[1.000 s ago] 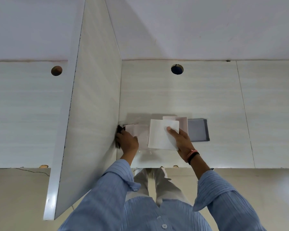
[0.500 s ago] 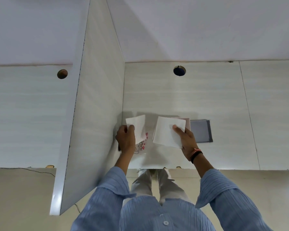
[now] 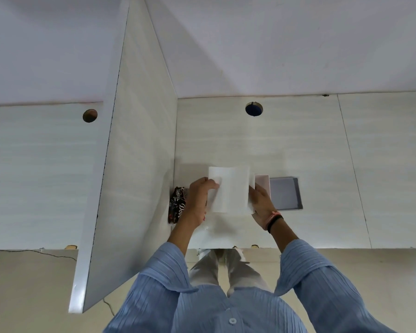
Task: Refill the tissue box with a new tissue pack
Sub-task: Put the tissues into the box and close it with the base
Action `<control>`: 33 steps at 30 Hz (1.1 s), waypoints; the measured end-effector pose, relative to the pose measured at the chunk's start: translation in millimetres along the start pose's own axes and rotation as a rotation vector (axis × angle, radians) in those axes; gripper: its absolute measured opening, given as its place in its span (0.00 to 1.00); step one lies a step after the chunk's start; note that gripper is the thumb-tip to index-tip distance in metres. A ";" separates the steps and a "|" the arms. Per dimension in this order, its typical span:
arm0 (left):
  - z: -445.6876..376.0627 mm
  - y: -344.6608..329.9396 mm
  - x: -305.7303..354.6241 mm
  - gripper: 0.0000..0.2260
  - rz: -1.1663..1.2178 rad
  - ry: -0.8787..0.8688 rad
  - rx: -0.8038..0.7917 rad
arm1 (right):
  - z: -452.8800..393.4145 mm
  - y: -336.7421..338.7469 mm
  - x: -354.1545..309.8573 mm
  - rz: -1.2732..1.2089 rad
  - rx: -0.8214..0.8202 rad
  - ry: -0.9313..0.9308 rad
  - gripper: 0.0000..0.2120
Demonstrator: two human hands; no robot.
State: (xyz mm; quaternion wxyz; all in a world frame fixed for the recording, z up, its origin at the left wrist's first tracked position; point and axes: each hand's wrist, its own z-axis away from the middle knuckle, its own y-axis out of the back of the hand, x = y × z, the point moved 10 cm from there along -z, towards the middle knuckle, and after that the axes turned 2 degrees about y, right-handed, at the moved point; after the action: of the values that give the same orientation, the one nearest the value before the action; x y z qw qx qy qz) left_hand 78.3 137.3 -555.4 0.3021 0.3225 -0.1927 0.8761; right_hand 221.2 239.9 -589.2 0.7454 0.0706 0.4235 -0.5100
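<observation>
Holding a white stack of tissues (image 3: 228, 189) between both hands, a person in a blue ribbed shirt stood at a pale desk (image 3: 322, 152) beside an upright divider panel (image 3: 135, 164). The left hand (image 3: 198, 200) pinched the stack's left edge, thumb on top and fingers curled underneath. The right hand (image 3: 259, 200) gripped the right edge, its fingers mostly hidden behind the paper. Gripping both edges probably kept the loose sheets squared up and stopped them from fanning out before they went into the box.

Just right of the stack, partly hidden by it and by the right hand, sat the open pinkish tissue box (image 3: 263, 182). Touching or just beside its right side lay a flat grey-blue lid (image 3: 285, 193), presumably set aside to leave the box open. A dark printed wrapper (image 3: 177, 205) lay against the divider, left of the left hand.

Half a second earlier, the hands had been apart: the left had held a smaller white piece near the divider, while the right alone had carried the stack. Now both hands had come together on the one stack, and the dark wrapper, unseen then, lay exposed. The tissues were not yet in the box.
</observation>
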 end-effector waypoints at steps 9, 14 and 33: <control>7.7 3.6 0.6 0.06 -0.239 -0.135 0.253 | 2.9 6.8 6.9 -0.025 0.044 -0.001 0.17; 5.7 0.2 -11.0 0.16 -0.216 -0.109 0.251 | 10.6 -8.3 5.1 -0.043 -0.040 0.006 0.14; 0.7 -2.5 -25.2 0.32 -0.076 0.024 0.028 | 14.1 -14.8 3.9 0.125 -0.004 -0.017 0.21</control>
State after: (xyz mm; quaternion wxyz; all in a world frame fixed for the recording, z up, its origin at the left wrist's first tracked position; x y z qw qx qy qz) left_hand 95.6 128.6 -571.8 0.3330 0.3232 -0.1643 0.8704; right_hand 217.5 222.6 -578.2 0.7796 0.0912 0.4128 -0.4621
